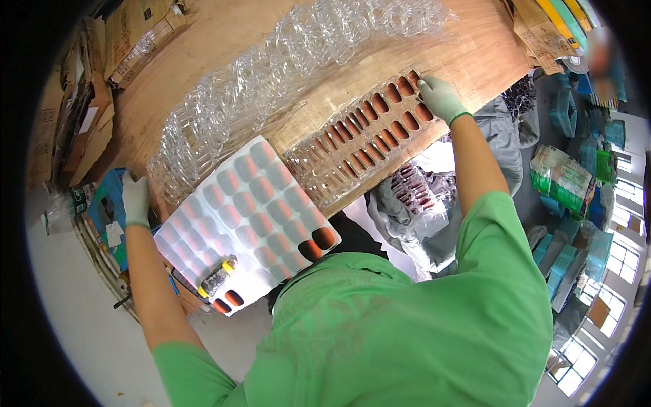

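My gloved right hand [442,98] is closed at the far right end of a clear plastic tray [315,186]. Two rows of glossy dark red-black oval pieces [380,103] lie along that tray. On the left, my gloved left hand [135,197] hangs at the table edge beside a blue item [108,207]; its fingers look curled, and what they hold is hidden. Between my arms lies a white sheet [237,210] with rows of hazy ovals, a few of them dark and glossy at its near corners. A yellow-and-black tool [217,277] rests on the sheet.
Nested clear plastic trays [258,88] stretch in a long curve across the wooden table [203,34]. Flattened cardboard [135,41] leans at the left. Below the table's right edge sits a grey bag [441,237] with trays inside. Blue bins [563,264] stand farther right.
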`<state>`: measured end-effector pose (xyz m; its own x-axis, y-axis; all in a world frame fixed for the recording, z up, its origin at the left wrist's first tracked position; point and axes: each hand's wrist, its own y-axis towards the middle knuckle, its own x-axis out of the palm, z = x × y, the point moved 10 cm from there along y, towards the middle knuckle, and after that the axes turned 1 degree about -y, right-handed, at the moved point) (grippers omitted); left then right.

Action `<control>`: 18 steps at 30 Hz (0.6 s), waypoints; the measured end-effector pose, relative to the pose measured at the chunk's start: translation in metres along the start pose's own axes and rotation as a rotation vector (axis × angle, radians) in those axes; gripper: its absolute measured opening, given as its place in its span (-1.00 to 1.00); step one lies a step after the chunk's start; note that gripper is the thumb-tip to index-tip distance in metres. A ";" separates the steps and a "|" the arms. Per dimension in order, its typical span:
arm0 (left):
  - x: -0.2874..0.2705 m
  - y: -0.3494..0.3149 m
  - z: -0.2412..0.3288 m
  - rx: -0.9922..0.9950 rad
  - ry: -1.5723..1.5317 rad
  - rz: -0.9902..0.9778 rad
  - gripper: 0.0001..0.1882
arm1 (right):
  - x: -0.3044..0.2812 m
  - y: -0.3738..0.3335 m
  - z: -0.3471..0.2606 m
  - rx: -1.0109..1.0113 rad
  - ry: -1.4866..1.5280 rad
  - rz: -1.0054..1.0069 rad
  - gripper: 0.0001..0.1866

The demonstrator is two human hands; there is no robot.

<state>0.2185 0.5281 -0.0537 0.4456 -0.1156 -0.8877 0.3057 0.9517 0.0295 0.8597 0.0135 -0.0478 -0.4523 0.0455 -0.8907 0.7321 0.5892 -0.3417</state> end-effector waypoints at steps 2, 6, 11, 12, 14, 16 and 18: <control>0.064 -0.021 -0.048 -0.672 -0.410 -0.464 -0.77 | 0.006 0.006 0.014 -0.014 0.079 0.025 -0.54; 0.094 -0.044 -0.028 -0.856 -0.517 -0.572 -0.90 | -0.021 -0.017 0.012 -0.059 0.039 0.277 -0.55; 0.029 -0.038 -0.063 -0.783 -0.959 -0.219 -0.92 | -0.034 -0.130 -0.073 -0.184 0.282 0.407 -0.70; 0.009 -0.040 -0.044 -0.763 -0.963 -0.170 -0.91 | -0.005 -0.155 -0.081 -0.123 0.326 0.280 -0.72; -0.029 -0.046 0.002 -0.602 -0.996 -0.065 -0.89 | 0.056 -0.206 -0.109 -0.177 0.390 0.114 -0.73; -0.071 -0.076 0.040 -0.357 -1.007 0.040 -0.86 | 0.103 -0.244 -0.134 -0.080 0.615 -0.089 -0.63; -0.108 -0.131 0.069 -0.294 -1.068 0.279 -0.79 | 0.125 -0.267 -0.158 -0.047 0.522 -0.179 -0.51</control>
<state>0.1888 0.3966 0.0699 0.9979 0.0616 -0.0185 -0.0627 0.9956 -0.0692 0.5266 -0.0110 -0.0208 -0.7687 0.3283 -0.5490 0.6027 0.6593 -0.4496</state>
